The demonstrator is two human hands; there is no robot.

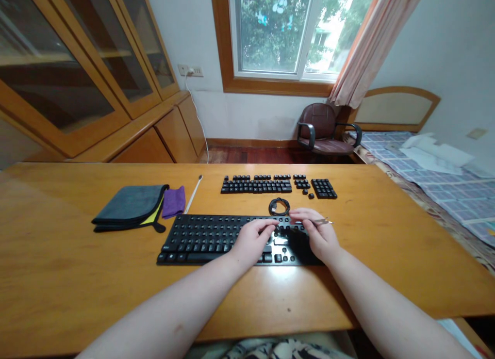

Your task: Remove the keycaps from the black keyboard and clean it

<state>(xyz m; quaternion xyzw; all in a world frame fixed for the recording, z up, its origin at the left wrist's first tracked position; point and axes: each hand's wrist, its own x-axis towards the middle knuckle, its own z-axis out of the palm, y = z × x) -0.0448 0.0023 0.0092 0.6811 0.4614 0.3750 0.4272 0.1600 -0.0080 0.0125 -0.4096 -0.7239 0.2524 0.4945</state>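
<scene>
A black keyboard (216, 236) lies in front of me; many key positions look bare, while larger keycaps sit along its bottom row. Over its right half, my left hand (252, 241) rests with thumb and forefinger tips close together, as in a pinch. Whatever lies between them is too small to make out. My right hand (322, 240) is closed at the keyboard's right end, around a slim metal tool (322, 222) with a two-pronged end pointing right. Its fingers hide part of the keyboard. Just behind the hands lies a coiled black USB cable (279, 213).
Loose black keycaps (255, 186) stand in rows at the table's back, with a number-pad block (324, 189) at right. Left are a folded grey cloth (129, 205), a purple cloth (174, 201) and a thin white brush (193, 195). A chair (319, 123) stands beyond the table (58, 276).
</scene>
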